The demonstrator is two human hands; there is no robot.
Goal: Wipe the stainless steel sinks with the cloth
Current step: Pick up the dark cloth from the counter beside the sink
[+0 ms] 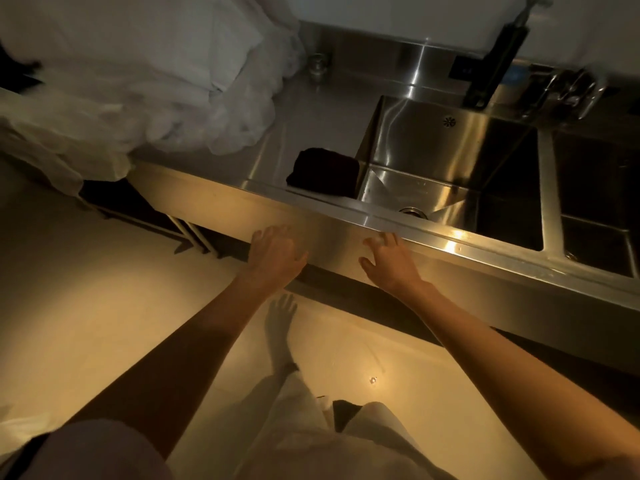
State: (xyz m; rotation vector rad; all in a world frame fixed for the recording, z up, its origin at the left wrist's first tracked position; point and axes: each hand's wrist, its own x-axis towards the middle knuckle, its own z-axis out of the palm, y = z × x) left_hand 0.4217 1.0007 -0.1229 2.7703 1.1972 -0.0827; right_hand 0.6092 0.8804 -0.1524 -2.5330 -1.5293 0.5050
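- We are at the very start, by our reading; our left hand and right hand both hang in front of the steel counter's near face, fingers loosely spread, holding nothing; no wiping has begun.
- The dark cloth lies folded on the counter top, just beside the left edge of the near sink, apart from both hands.
- The next move, we judge, is a reach up and over the counter lip to take the cloth, the right hand being slightly closer; then down into the sink bowl.
- A second sink sits to the right, parted from the first by a narrow steel divider; it waits its turn.
- At the far right a tap and a dark upright bracket overhang the first sink; we would need to wipe around them.
- To the far left a heap of pale plastic sheeting spills over the counter, near the cloth but not touching it; it should not hinder the grab.
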